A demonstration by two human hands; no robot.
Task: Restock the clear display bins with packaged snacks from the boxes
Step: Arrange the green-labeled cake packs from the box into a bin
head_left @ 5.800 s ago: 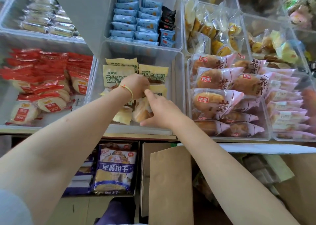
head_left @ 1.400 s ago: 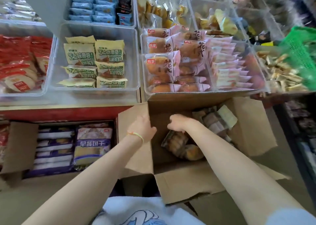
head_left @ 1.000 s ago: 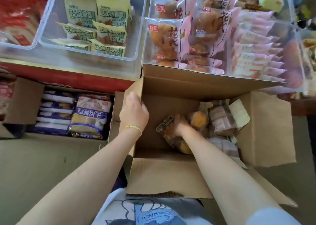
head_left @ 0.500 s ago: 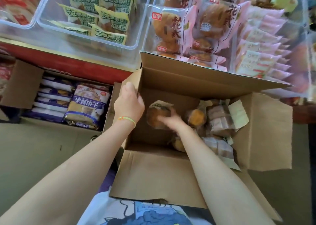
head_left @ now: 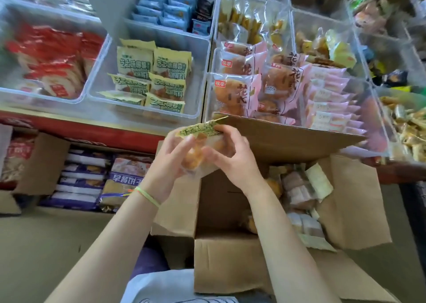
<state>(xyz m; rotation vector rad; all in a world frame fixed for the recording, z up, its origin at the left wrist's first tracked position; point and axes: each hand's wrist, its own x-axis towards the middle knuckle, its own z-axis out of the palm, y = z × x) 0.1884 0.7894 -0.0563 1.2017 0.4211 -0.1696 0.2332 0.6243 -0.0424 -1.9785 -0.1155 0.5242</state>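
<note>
Both hands hold one yellow-labelled bread packet above the left edge of the open cardboard box. My left hand grips its left side. My right hand grips its right side. Straight ahead stands the clear bin with several matching yellow packets laid in two rows. More wrapped snacks lie in the box's right half.
A bin of red packets sits to the left, and a bin of pink-wrapped buns to the right. Blue packets fill a bin behind. A second box with purple biscuit packs is under the shelf at left.
My right hand has lifted a packet out of the box. My left hand has left the box flap and joined it on the packet. The view has tilted up toward the bins.
</note>
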